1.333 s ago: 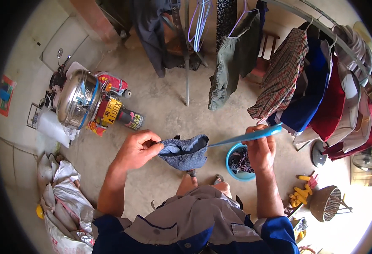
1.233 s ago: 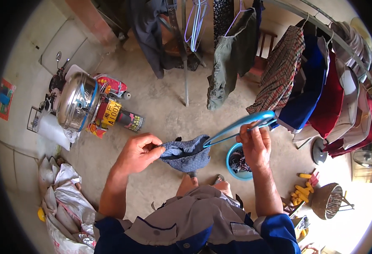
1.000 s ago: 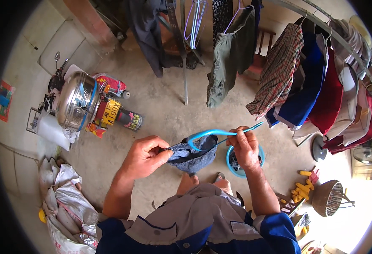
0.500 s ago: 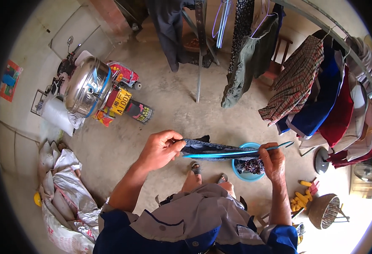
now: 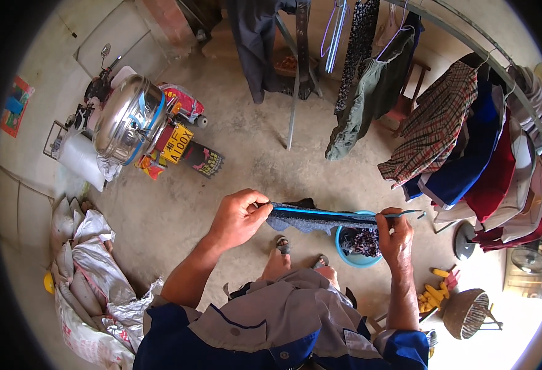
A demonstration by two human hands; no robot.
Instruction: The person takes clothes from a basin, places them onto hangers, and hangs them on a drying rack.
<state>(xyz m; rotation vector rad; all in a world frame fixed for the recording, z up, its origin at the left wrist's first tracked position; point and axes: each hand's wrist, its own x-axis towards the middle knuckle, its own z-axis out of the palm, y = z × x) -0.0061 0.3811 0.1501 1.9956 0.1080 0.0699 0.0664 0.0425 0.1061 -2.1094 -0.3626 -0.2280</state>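
Observation:
A dark blue-grey garment (image 5: 308, 222) is stretched between my hands in front of my body. Along its upper edge runs a light blue clothes hanger (image 5: 332, 213), whose hooked end sticks out past my right hand. My left hand (image 5: 237, 219) pinches the garment's left end between thumb and fingers. With closed fingers, my right hand (image 5: 396, 237) grips the hanger and the garment's right end. Beneath, near my right hand, a light blue basin (image 5: 352, 261) on the floor holds dark patterned cloth (image 5: 366, 241).
Ahead, trousers (image 5: 255, 46) and green pants (image 5: 363, 98) hang from a metal rack (image 5: 477, 46), with a plaid shirt (image 5: 434, 120) at right. Left are a motorcycle (image 5: 181, 148) carrying a metal pot (image 5: 129, 120) and white sacks (image 5: 89, 271). Corn (image 5: 432, 296) and a basket (image 5: 466, 313) lie right.
The hanger has shifted from the garment's lower side to its upper edge, its left end now at my left hand. The cloth hangs lower beneath it. Both hands keep their hold.

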